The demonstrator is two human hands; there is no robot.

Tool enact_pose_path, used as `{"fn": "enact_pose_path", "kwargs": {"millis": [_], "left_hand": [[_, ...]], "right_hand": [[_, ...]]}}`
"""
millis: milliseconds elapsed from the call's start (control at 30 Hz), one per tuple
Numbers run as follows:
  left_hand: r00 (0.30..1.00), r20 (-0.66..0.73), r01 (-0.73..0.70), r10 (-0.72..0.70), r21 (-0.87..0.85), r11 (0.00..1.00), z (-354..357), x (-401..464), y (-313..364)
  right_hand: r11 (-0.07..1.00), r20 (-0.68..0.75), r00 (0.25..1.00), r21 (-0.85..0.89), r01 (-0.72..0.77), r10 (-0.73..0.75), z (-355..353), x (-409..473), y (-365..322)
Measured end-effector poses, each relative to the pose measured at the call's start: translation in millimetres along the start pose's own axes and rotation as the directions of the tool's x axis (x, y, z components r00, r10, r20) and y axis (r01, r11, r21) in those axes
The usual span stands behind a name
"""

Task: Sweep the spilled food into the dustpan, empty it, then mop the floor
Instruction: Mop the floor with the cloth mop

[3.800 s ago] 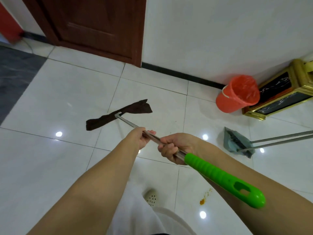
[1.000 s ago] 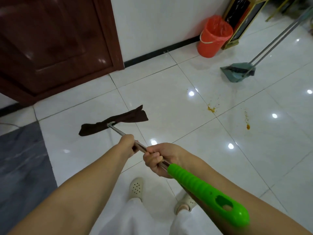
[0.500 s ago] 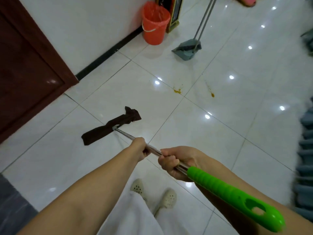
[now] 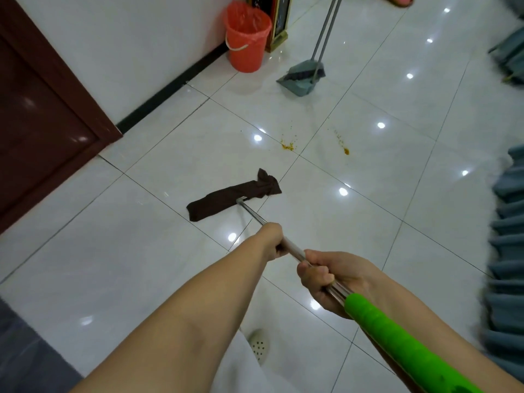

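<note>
I hold a mop with a metal pole and a green grip. My left hand grips the pole further down; my right hand grips it just above the green grip. The dark brown mop cloth lies flat on the white tile floor. Beyond it are two orange food stains, one by a tile joint and one to its right. A grey-green dustpan with a broom in it stands further back.
An orange bucket lined with an orange bag stands against the white wall. A gold-framed stand is beside it. A dark wooden door is at the left. Grey-blue fabric fills the right edge. My shoe shows below.
The view has swung right, so the door slid left and the stains, dustpan and bucket came nearer the centre. The mop cloth now lies closer to the stains. Both hands keep their grip.
</note>
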State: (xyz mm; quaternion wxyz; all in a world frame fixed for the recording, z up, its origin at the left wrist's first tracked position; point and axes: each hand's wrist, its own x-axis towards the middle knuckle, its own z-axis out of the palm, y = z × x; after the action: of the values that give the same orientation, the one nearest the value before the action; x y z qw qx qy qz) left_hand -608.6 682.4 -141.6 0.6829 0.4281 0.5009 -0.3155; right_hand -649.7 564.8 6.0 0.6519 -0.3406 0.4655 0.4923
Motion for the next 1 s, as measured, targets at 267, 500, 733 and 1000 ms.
{"fn": "enact_pose_path", "kwargs": {"millis": [267, 500, 733, 1000], "left_hand": [[0.999, -0.019, -0.042, 0.042, -0.001, 0.999, -14.0, -17.2, -49.8], [0.993, -0.096, -0.075, 0.063, -0.121, 0.990, -64.1, -27.4, -64.3], [0.991, 0.014, -0.117, 0.132, -0.374, 0.920, -92.5, -48.1, -47.9], [0.986, -0.001, -0.165, 0.169, -0.215, 0.963, -163.4, -51.4, -11.6]], "right_hand": [[0.990, -0.033, 0.998, -0.127, -0.054, 0.050, -15.4, -14.7, 38.1], [0.958, -0.009, 0.995, -0.268, -0.099, 0.100, 6.7, -0.1, 64.2], [0.952, 0.026, 0.999, -0.305, -0.020, 0.029, 48.0, 26.0, 67.6], [0.968, 0.064, 0.998, -0.251, -0.001, 0.018, 123.4, 67.6, 87.1]]}}
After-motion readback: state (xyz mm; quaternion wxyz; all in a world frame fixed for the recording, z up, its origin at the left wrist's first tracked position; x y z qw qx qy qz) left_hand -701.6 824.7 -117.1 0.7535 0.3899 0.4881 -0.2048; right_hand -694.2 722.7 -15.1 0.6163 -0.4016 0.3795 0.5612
